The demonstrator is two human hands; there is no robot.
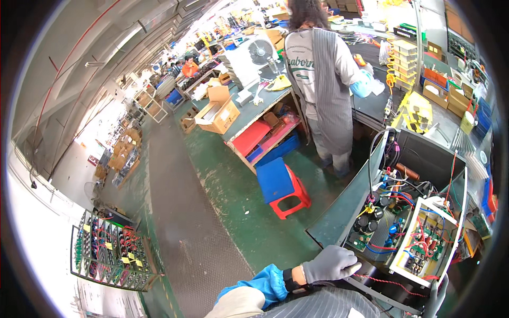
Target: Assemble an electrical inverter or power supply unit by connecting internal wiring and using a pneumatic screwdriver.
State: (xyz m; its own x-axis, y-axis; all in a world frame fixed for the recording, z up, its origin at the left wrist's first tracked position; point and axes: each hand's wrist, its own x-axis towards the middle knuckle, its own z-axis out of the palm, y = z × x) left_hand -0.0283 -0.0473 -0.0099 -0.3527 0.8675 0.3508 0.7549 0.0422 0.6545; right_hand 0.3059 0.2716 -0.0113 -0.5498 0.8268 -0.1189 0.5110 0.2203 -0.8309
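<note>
In front of me on the right is an open metal equipment case [318, 229] packed with circuit boards, black capacitors and coloured wires. Inside it, a white-framed tray [398, 261] carries a smaller board with red and blue wires. My left hand [331, 265], in a grey glove, is at the near left corner with its fingers curled closed; what they hold, if anything, is hidden. A twisted red wire [389, 282] runs from beside it along the near side. My right hand [436, 299], also gloved, is against the near right corner, its fingers partly hidden.
Ahead, a person in a striped apron [331, 90] stands at a workbench. A blue-and-red stool [283, 188] is on the green floor. Beyond are a carton [217, 111] and a fan [261, 52]. At left stands a rack of circuit boards [111, 252]; yellow trays [416, 112] lie at right.
</note>
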